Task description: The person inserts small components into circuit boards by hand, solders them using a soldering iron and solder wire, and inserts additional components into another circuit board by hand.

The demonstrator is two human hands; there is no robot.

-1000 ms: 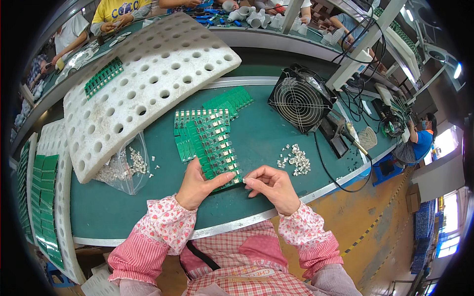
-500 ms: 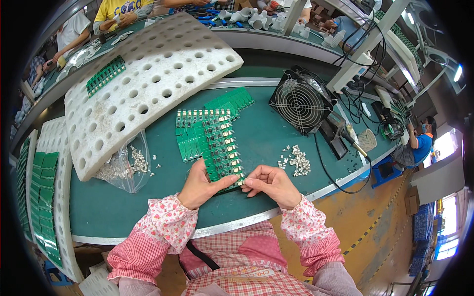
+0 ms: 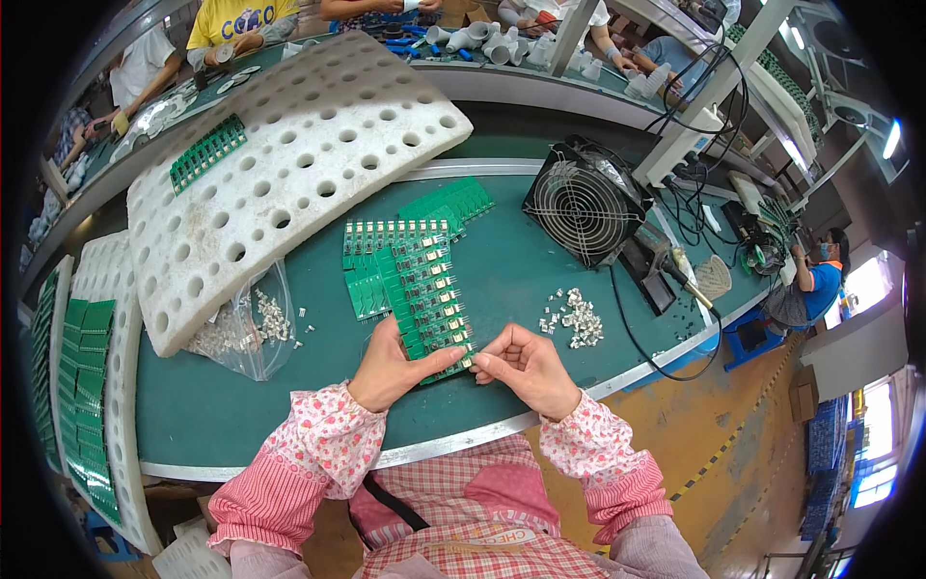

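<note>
Shifted inward over the green worktable since one second earlier, to the near corner of a green circuit board gripped by the left hand, the right hand bunches its fingertips, their hold on anything being indiscernible.

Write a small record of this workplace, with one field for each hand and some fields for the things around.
Left hand: holds a green circuit panel near its lower end
Right hand: at the panel's lower right corner; cannot tell whether it pinches a part
Right of hands: pile of small white parts
Beyond that pile: black fan
Left side: clear bag with white parts
Upper left: white foam slab with round holes
</note>
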